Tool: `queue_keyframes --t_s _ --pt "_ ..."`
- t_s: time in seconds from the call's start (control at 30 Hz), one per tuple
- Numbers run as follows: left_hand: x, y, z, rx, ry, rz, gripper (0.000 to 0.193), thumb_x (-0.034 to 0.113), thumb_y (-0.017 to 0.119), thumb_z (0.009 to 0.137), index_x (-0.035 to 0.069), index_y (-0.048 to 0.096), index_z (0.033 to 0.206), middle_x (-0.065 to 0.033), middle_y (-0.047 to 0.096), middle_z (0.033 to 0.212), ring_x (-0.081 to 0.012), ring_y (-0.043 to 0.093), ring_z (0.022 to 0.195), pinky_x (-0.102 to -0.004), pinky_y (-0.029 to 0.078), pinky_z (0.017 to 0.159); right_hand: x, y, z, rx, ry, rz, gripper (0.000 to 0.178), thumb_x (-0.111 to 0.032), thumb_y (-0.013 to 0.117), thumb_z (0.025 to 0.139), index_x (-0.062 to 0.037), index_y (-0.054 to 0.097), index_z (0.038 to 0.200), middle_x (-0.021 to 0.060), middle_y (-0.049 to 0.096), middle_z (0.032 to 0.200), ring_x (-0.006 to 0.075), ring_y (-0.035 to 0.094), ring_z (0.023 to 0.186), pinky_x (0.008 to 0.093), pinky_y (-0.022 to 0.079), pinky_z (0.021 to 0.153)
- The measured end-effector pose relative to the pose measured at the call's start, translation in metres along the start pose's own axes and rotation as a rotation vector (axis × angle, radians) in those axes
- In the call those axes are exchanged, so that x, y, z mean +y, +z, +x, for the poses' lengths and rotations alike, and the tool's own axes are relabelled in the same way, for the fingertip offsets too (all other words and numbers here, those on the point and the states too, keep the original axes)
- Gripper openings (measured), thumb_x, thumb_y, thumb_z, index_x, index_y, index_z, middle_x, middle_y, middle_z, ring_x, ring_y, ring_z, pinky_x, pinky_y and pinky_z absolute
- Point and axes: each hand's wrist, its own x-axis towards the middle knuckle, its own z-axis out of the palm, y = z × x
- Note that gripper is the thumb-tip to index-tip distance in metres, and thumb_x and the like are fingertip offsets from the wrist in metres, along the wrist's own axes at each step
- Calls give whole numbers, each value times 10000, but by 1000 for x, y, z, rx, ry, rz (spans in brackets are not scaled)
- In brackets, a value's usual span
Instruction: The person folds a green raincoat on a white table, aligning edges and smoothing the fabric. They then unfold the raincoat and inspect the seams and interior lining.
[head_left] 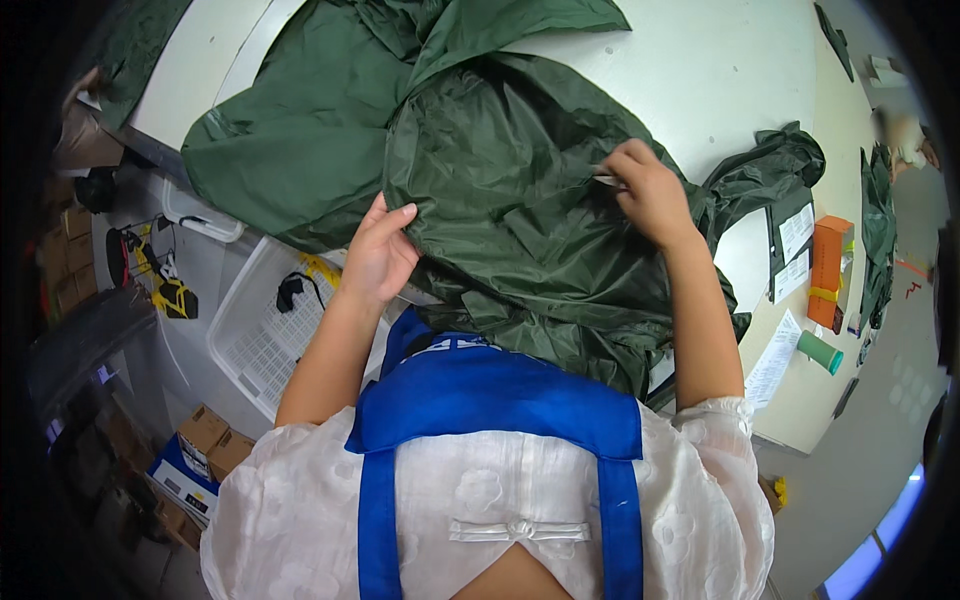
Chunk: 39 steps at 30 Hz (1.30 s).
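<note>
A large sheet of dark green, shiny, thin fabric (510, 200) lies crumpled over the table's near edge and hangs down against my blue apron. My left hand (382, 255) pinches its left edge between thumb and fingers. Over the right part of the fabric, my right hand (650, 195) is closed, fingers curled. A small pale, narrow thing (607, 179) sticks out from its fingertips; its kind cannot be made out. A smoother, lighter green part of the cloth (290, 150) spreads out to the left and far side.
On the white table (740, 50), more dark green fabric (775, 165) lies bunched at right. Near it are printed papers (775, 355), an orange box (828, 268) and a green cylinder (820, 352). A white plastic crate (250, 330) stands at lower left; cardboard boxes (212, 440) sit below it.
</note>
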Motion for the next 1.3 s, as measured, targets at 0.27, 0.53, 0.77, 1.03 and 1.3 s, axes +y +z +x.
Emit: queue_keyframes --t_s 0.27,0.53,0.77,1.03,1.3 --pt "-11 56 7 -110 746 1389 663 132 702 769 24 391 1344 -176 481 1265 -270 505 1108 -364 449 904 -10 -13 -9 184 142 191 178 -18 650 788 -73 633 956 71 548 889 243 573 762 322 470 662" --pt "-31 83 49 -285 -186 920 268 246 626 891 36 612 1057 -2 651 889 -68 574 713 -217 468 608 -39 -14 -11 442 329 513 429 -89 705 778 -50 515 1161 38 559 900 95 501 726 241 437 638" --pt "-24 87 41 -227 -298 579 188 208 586 923 47 615 1015 -18 648 862 -73 591 707 -225 498 596 -82 21 -54 212 473 899 302 -129 745 751 -2 636 1003 -19 566 784 33 399 604 186 351 549" --pt "-23 88 40 -243 -272 573 183 212 580 927 46 615 995 -19 647 846 -76 605 694 -219 510 582 -93 17 -57 186 472 1179 89 -80 660 831 -14 609 864 -26 571 760 31 458 658 187 379 598" --pt "-22 92 37 -301 -320 527 206 231 580 927 49 603 1022 -19 656 876 -76 604 693 -219 503 578 -108 14 -83 161 82 710 135 -40 689 779 -41 595 875 34 552 762 104 510 615 243 412 532"
